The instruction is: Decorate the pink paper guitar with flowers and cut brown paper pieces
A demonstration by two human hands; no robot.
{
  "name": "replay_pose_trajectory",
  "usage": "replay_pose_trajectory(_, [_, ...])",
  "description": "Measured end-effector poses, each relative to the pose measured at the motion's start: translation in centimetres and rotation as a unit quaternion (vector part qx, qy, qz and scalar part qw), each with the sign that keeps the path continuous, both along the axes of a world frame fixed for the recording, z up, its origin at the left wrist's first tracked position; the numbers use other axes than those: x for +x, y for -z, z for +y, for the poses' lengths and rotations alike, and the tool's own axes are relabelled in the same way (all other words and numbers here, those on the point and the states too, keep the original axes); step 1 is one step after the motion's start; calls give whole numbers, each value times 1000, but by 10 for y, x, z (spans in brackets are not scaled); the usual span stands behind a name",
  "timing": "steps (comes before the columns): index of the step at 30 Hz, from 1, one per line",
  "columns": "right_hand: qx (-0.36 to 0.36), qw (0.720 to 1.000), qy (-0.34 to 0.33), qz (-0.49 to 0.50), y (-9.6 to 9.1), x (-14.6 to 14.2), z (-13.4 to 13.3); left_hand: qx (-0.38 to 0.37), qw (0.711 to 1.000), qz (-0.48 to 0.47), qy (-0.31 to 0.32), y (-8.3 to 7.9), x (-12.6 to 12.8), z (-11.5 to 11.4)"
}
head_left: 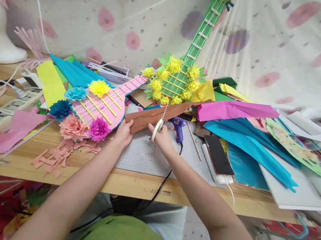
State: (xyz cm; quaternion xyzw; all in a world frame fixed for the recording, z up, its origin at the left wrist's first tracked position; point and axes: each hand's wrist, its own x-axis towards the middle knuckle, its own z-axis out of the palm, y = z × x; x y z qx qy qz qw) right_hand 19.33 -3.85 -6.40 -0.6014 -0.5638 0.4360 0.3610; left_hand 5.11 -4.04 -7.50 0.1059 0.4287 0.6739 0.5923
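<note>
My left hand (pixel 123 133) pinches the near end of a long brown paper strip (pixel 161 114) that runs up to the right over a grey cutting mat (pixel 141 156). My right hand (pixel 162 136) is closed on white-handled scissors (pixel 159 124), blades pointing up into the brown paper. A pink paper guitar (pixel 103 106) with paper flowers lies just left of my left hand. A green paper guitar (pixel 185 66) ringed with yellow flowers leans against the backdrop behind.
A blue glue gun (pixel 178 127) and a phone (pixel 219 155) lie right of my hands. Sheets of magenta, teal and yellow paper pile to the right and left. Pink paper scraps (pixel 54 157) litter the wooden table edge. A power strip and cables sit at far left.
</note>
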Motion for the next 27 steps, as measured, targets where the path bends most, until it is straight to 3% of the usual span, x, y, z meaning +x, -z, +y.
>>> replay_pose_trajectory(5, [85,995,23,-50,4,-5,-1,15,1000,-3,2,3,-13,10])
replay_pose_trajectory(8, [165,972,136,-95,0,17,-9,10,1000,0,2,4,-18,16])
replay_pose_trajectory(11, [194,929,260,-176,-4,50,-9,4,1000,11,15,1,-20,18])
replay_pose_trajectory(14, [115,910,276,-287,-4,74,-1,3,999,38,37,-3,-20,15])
replay_pose_trajectory(18, [30,910,238,-339,-1,81,11,21,993,94,63,0,-22,13])
replay_pose_trajectory(22, [16,912,215,-348,-2,88,11,20,988,151,32,9,-24,13])
replay_pose_trajectory(27, [17,903,263,-340,-1,116,6,6,986,163,27,8,-20,6])
